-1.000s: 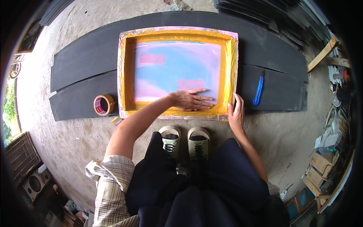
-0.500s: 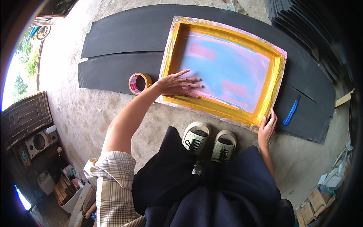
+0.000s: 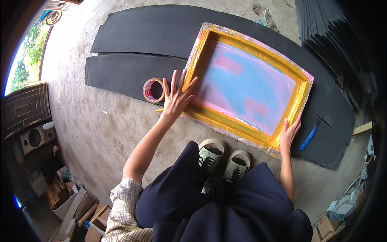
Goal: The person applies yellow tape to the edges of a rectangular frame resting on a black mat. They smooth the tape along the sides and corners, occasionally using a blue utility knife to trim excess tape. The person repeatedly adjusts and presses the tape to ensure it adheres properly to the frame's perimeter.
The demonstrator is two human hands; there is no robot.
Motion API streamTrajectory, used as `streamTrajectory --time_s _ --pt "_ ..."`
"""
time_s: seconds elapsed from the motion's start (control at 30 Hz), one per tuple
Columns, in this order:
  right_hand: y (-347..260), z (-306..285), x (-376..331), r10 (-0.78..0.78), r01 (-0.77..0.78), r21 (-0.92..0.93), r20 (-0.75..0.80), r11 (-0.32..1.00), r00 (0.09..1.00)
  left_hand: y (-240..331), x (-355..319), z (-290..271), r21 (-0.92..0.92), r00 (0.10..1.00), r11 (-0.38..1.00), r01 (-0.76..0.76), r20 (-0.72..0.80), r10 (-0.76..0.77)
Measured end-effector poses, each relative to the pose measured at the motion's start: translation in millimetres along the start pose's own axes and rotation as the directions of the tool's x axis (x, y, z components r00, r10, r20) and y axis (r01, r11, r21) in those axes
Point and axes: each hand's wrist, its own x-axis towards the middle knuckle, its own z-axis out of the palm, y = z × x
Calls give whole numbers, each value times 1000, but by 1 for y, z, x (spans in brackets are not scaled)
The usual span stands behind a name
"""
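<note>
A screen printing frame (image 3: 238,125), edged with yellow tape, lies tilted on dark sheets. Its mesh (image 3: 246,86) is stained blue and pink. My left hand (image 3: 177,99) is spread flat at the frame's lower left corner, fingers apart, fingertips over the taped left side. At the lower right corner my right hand (image 3: 288,137) grips the frame's edge, its fingers along the outer side. A roll of tape (image 3: 153,90) stands just left of my left hand. To the right of my right hand lies a blue utility knife (image 3: 308,138).
Long dark sheets (image 3: 133,72) cover part of the concrete floor (image 3: 100,133). More dark sheets (image 3: 334,48) are stacked at the far right. A speaker (image 3: 36,139) and wooden scraps (image 3: 60,193) sit at the left. My shoes (image 3: 237,165) are close to the frame's near edge.
My left hand has lifted off the mesh and shifted to the frame's left side, fingers now spread. The frame sits turned slightly clockwise, with my right hand still at its corner.
</note>
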Motion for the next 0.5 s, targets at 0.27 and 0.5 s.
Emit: streamTrajectory --time_s 0.27,0.5 --pt "-1 10 7 35 -38 -68 -42 997 999 23 43 13 125 996 989 79 -58 -72" --pt "-2 10 8 47 -50 -66 -55 997 997 44 116 30 156 996 984 84 -45 -78"
